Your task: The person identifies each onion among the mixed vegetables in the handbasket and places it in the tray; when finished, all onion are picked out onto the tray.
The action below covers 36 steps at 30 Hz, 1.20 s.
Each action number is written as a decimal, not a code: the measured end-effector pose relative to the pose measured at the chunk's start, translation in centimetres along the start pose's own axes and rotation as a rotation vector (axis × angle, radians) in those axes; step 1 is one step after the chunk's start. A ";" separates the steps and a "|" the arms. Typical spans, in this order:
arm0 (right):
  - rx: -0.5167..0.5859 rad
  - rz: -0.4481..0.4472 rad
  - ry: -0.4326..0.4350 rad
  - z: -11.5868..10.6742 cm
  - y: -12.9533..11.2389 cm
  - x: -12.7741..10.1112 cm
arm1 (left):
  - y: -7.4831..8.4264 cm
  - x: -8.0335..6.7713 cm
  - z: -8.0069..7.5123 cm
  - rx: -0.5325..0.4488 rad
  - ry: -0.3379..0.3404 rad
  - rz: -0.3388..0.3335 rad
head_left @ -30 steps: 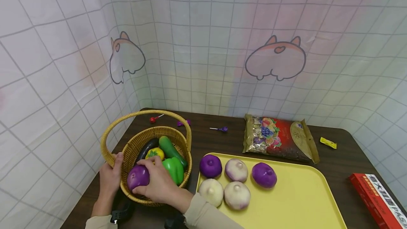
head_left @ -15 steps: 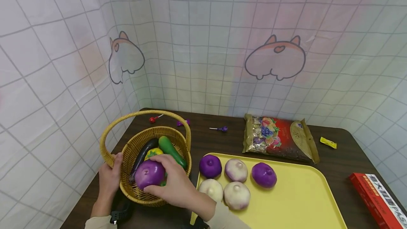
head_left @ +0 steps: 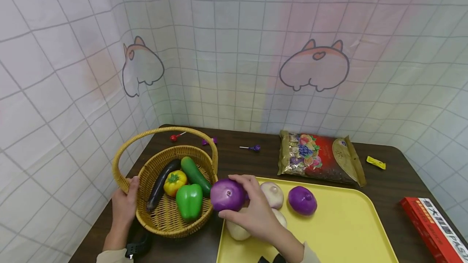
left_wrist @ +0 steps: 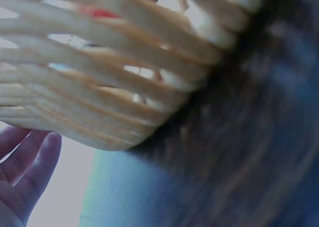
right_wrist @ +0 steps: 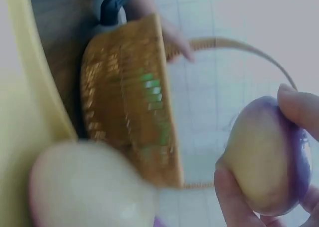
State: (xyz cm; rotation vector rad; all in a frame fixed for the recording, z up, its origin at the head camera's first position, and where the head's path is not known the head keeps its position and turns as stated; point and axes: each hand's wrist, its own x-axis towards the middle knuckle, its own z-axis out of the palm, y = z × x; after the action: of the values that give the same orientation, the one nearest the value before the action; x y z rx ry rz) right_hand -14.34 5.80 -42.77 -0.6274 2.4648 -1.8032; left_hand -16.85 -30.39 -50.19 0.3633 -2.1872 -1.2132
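My right hand pinches a purple onion between thumb and fingers, above the left end of the yellow tray. A pale yellowish side of this onion shows in the right wrist view. My left hand holds the wicker basket at its left rim, by the base of the handle. Inside the basket lie an eggplant, a yellow pepper, a green bell pepper and a cucumber. On the tray sit white onions and a purple one, partly hidden by my right hand.
Behind the tray lies a candy bag. Lollipops, one red and one purple, lie at the back with a purple wrapped candy. A yellow candy and a red box are at the right.
My right hand has lifted the purple onion out of the basket and carried it rightward to over the tray's left end. My left hand has stayed on the basket's rim.
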 end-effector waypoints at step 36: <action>0.107 0.243 -0.042 -16.8 9.0 -10.9 | -0.1 0.0 -0.1 0.005 0.001 0.004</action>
State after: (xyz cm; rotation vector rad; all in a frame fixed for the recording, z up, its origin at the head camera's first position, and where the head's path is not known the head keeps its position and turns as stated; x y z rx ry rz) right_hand -11.26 26.92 -47.83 -0.3379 2.2839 -1.7925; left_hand -16.84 -30.48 -50.20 0.3616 -2.1896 -1.2058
